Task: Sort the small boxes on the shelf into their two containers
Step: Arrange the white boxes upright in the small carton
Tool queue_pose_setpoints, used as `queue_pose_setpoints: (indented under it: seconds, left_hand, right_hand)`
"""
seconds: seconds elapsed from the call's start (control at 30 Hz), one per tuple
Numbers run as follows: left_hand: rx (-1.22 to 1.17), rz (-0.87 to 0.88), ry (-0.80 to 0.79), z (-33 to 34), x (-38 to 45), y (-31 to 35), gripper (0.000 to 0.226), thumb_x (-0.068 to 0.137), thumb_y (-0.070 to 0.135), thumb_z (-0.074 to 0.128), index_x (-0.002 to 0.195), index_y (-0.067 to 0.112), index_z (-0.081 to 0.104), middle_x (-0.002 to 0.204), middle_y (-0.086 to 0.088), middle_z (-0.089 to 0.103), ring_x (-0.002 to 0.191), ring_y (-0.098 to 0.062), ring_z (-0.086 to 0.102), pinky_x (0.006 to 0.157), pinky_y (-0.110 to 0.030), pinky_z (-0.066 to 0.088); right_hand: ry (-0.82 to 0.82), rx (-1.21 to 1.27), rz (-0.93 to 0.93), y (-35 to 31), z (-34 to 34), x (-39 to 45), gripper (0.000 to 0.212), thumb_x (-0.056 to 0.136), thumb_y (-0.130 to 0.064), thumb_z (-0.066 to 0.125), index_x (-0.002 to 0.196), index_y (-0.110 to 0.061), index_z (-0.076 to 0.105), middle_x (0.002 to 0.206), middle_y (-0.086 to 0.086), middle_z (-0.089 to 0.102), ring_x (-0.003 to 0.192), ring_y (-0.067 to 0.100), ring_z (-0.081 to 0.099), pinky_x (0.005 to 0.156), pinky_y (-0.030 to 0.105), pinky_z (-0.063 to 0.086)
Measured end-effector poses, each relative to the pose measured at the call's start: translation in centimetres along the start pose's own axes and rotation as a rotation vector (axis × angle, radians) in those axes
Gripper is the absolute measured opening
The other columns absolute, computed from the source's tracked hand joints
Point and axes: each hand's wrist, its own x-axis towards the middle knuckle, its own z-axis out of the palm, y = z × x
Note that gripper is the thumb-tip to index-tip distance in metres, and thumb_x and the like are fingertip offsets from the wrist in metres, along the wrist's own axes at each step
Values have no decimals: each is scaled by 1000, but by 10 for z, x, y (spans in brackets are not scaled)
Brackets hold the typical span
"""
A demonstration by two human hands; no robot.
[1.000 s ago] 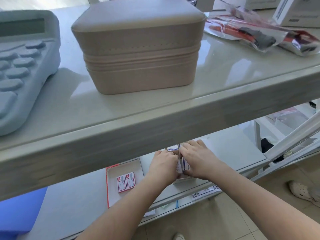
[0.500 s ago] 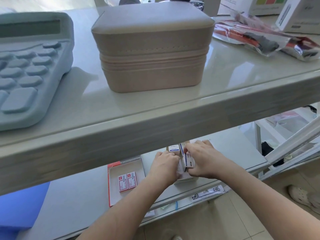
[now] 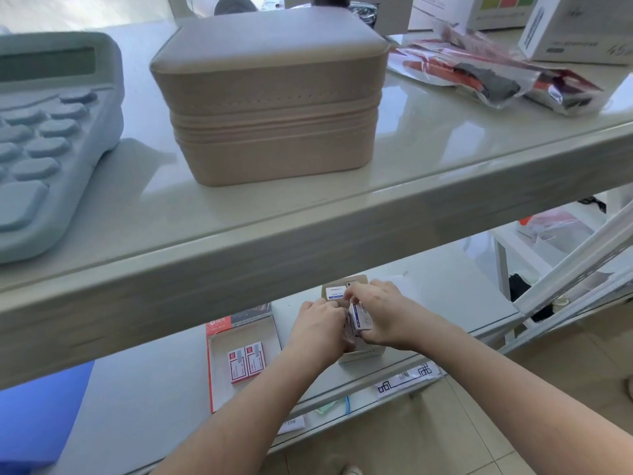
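Both hands at beige container [image 3: 363, 353] on lower shelf [image 3: 445, 296]: right hand [image 3: 380, 311] pinches a blue-white small box [image 3: 361, 320], left hand [image 3: 320, 325] curled beside it (grip unclear). Two red boxes [image 3: 246, 361] sit in red-edged tray [image 3: 219, 371]; sorting looks partway. Upper shelf [image 3: 308, 241] edge blocks view

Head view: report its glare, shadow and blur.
Head view: window glare sheens the glossy upper shelf; the beige case casts a soft shadow leftward; the calculator looms bent by wide-angle distortion; the shelf's front edge is smeared; print on the small box in the right hand is unreadable.
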Motion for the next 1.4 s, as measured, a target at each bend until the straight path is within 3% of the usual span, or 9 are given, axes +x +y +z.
queue_pose_setpoints:
  seconds: [0.23, 0.4, 0.57, 0.73, 0.83, 1.0, 1.13, 1.27, 1.4]
  left_hand:
    - [42, 10, 25, -1, 2, 4, 42, 73, 47, 68, 108, 25, 62, 107, 4, 68, 101, -21, 55, 89, -33, 29]
    - [74, 9, -37, -7, 1, 4, 38, 79, 44, 64, 107, 18, 62, 106, -1, 65, 104, -24, 54, 92, -35, 30]
    - [-55, 13, -107, -16, -3, 2, 34, 90, 43, 45, 111, 19, 58, 112, -3, 63, 111, -24, 52, 98, -39, 30]
    - [-142, 80, -149, -19, -14, -3, 56, 78, 58, 46, 124, 25, 50, 115, 2, 62, 114, -20, 48, 107, -39, 24]
    - [-98, 130, -126, -19, -19, -6, 68, 76, 63, 54, 132, 27, 41, 121, 4, 61, 117, -18, 47, 110, -39, 21]
    - [-63, 147, -92, -19, -21, -2, 57, 81, 53, 60, 129, 26, 44, 116, 1, 64, 114, -20, 51, 111, -38, 18]
    - [-67, 175, -61, -21, -23, -1, 54, 83, 54, 57, 128, 26, 47, 119, 2, 62, 117, -19, 49, 113, -39, 16]
    - [-210, 56, 179, -34, -18, -9, 36, 92, 40, 50, 124, 23, 54, 117, -1, 60, 108, -23, 55, 98, -40, 39]
    - [-193, -102, 126, -35, -3, -15, 33, 97, 36, 45, 129, 30, 49, 119, -3, 61, 108, -28, 56, 91, -38, 45]
  right_hand:
    - [-93, -446, -100, -11, 3, 11, 43, 69, -17, 73, 107, -17, 52, 106, 3, 58, 104, 25, 49, 82, 37, 34]
    - [-160, -345, -78, -7, 3, 10, 56, 71, -25, 74, 120, -20, 47, 115, 3, 52, 105, 23, 53, 84, 38, 38]
    - [-96, -178, -3, 2, -9, -3, 41, 85, -49, 56, 118, -23, 52, 110, -5, 63, 106, 20, 51, 90, 37, 35]
    - [-169, -263, -25, -6, -7, -15, 65, 68, -68, 60, 118, -28, 52, 109, -8, 63, 100, 17, 41, 90, 37, 34]
    - [-201, -358, -28, -5, -4, -15, 68, 67, -61, 68, 121, -25, 47, 113, -4, 59, 103, 20, 42, 93, 38, 35]
    - [-202, -299, -28, -1, -1, -15, 55, 73, -39, 72, 120, -24, 49, 119, -3, 60, 105, 21, 48, 91, 36, 34]
    - [-200, -179, -17, 3, -3, -16, 62, 70, -50, 74, 123, -27, 51, 120, -7, 61, 108, 18, 52, 94, 36, 35]
    - [-25, 12, 71, 15, -24, -10, 35, 83, -48, 64, 110, -25, 64, 102, -5, 62, 96, 17, 58, 89, 35, 46]
    - [34, -114, 176, 20, -22, 9, 27, 92, -39, 55, 107, -20, 67, 99, 4, 58, 97, 24, 56, 82, 36, 47]
